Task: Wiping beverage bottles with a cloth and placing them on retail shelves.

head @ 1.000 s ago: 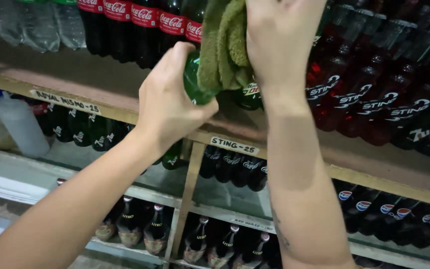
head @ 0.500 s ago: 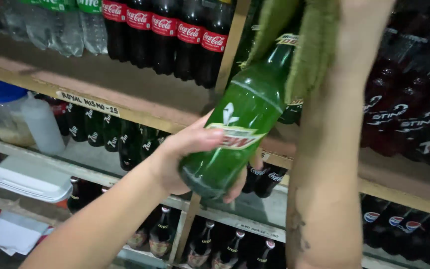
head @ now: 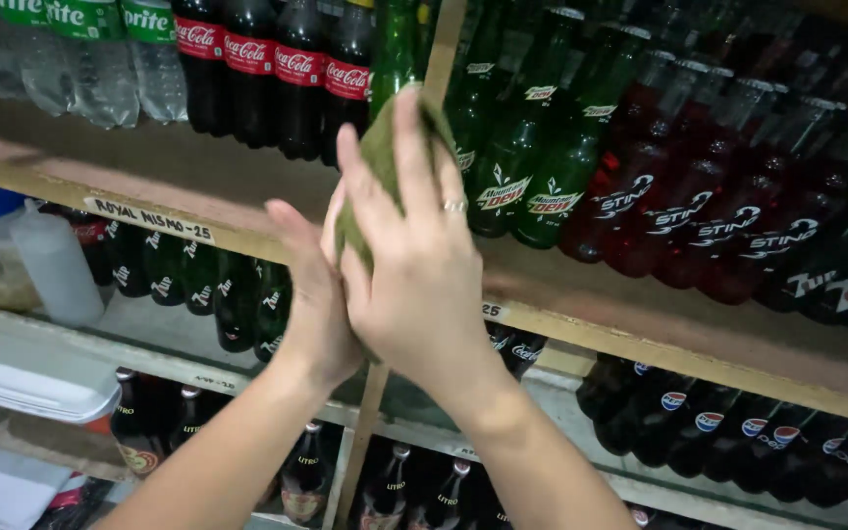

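Red labels point(head: 298, 61) wrap the dark bottles on the top shelf, green labels point(head: 76, 17) the clear ones at left, white paper price tags point(head: 149, 219) are stuck to the wooden shelf edge, and a white foam box point(head: 36, 375) sits lower left.

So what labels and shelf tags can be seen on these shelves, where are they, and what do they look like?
Red bottle labels: band on dark bottles, top shelf left, white script.
Green bottle labels: clear bottles, top left corner.
White-and-red labels: green bottles, right of the cloth-holding right hand.
Handwritten tag: white strip on the left shelf edge.
Round red-white-blue labels: dark bottles, lower right.
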